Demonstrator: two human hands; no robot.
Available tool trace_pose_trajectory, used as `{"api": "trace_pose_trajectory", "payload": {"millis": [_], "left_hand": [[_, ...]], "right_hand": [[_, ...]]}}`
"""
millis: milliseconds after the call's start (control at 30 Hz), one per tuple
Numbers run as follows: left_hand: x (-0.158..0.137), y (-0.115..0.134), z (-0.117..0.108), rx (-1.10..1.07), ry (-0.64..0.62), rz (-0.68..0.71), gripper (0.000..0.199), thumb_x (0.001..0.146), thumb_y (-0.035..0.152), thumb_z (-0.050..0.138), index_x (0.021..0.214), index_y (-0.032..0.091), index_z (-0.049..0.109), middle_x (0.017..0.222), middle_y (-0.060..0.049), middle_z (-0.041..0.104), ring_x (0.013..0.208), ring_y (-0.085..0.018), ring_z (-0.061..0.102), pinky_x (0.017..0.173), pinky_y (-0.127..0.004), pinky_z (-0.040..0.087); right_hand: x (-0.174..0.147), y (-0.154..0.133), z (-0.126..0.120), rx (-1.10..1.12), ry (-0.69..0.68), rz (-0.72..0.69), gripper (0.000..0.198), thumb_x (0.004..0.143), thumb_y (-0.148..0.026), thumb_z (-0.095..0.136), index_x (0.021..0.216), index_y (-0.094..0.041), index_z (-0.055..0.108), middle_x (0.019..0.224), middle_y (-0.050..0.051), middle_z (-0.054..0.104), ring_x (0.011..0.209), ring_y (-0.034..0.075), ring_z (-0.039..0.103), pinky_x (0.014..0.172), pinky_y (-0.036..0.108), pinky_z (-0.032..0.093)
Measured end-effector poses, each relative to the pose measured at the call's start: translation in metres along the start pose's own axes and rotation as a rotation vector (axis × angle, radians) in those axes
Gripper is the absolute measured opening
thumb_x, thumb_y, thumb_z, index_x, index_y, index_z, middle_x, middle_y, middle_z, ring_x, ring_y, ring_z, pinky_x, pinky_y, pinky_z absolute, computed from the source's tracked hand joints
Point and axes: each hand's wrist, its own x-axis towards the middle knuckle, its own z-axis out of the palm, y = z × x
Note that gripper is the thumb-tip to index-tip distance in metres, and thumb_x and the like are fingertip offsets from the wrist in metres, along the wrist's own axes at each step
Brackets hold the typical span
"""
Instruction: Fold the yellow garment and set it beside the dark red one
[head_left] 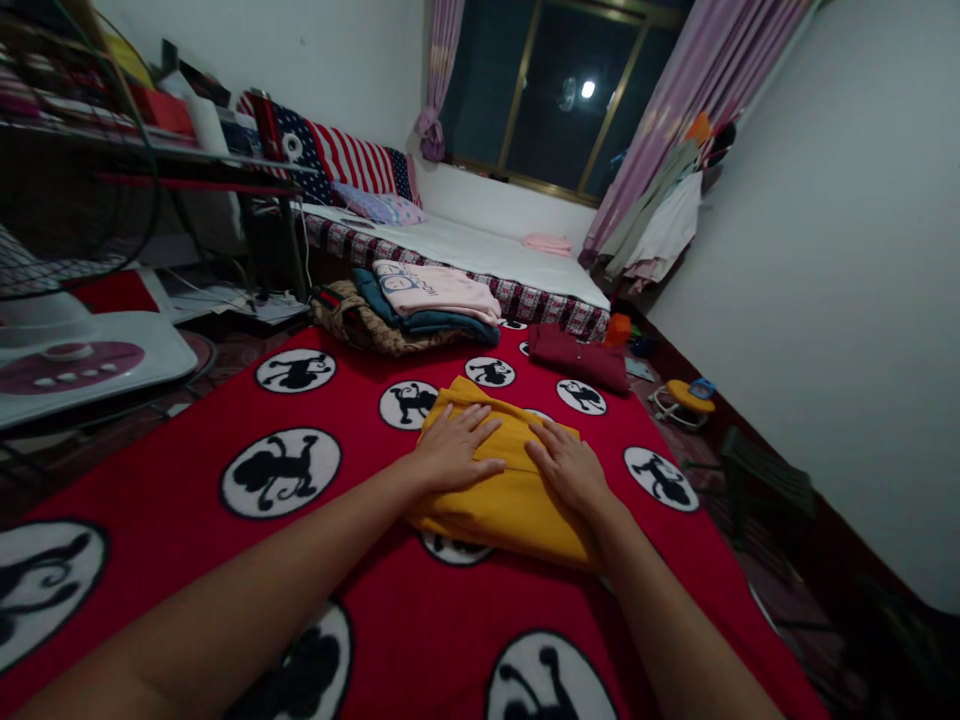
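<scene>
Both hands lay flat and open-palmed on the folded yellow garment [501,478] at frame centre, left hand [452,449] beside right hand [568,467], on the red blanket [225,440]. Even, outward-sweeping pressure would probably flatten the fold best.

You won't find any words you can read here. The pink folded top [435,287], on the clothes pile just beyond the yellow garment [502,490], carries a blue print with some lettering, but it is too small and blurred to make out.
</scene>
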Motion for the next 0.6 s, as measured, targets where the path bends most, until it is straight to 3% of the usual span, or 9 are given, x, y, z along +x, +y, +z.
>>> {"api": "trace_pose_trajectory", "payload": {"millis": [133,333,467,600], "left_hand": [[0.003,-0.001,-0.001,0.013,0.019,-0.05,0.076,0.088,0.07,0.031,0.149,0.023,0.033,0.159,-0.008,0.019,0.147,-0.026,0.016,0.118,-0.053,0.009],[0.009,-0.011,0.001,0.007,0.13,-0.223,0.068,0.091,0.062,0.036,0.147,0.024,0.035,0.16,-0.011,0.013,0.147,-0.028,0.011,0.115,-0.055,0.016],[0.009,-0.019,0.004,-0.003,0.182,-0.249,0.056,0.095,0.049,0.038,0.146,0.027,0.037,0.159,-0.011,0.019,0.146,-0.029,0.015,0.114,-0.053,0.021],[0.007,-0.021,0.007,0.011,0.255,-0.257,0.051,0.097,0.036,0.037,0.145,0.022,0.041,0.156,-0.013,0.027,0.145,-0.032,0.021,0.114,-0.049,0.023]], "right_hand": [[-0.001,0.001,0.001,0.03,0.016,0.085,0.052,0.097,-0.05,0.031,0.14,-0.027,0.046,0.151,0.006,0.039,0.138,0.023,0.036,0.109,0.046,0.033],[-0.007,-0.002,0.008,0.04,0.154,0.061,0.049,0.097,-0.046,0.034,0.137,-0.023,0.051,0.145,0.009,0.047,0.134,0.024,0.042,0.106,0.044,0.037],[-0.011,-0.001,0.011,0.111,0.234,0.061,0.045,0.096,-0.045,0.037,0.131,-0.024,0.056,0.139,0.008,0.054,0.128,0.023,0.047,0.103,0.041,0.039],[-0.014,0.006,0.016,0.205,0.375,0.137,0.042,0.094,-0.043,0.041,0.121,-0.02,0.062,0.132,0.01,0.058,0.123,0.023,0.05,0.101,0.038,0.039]]}}
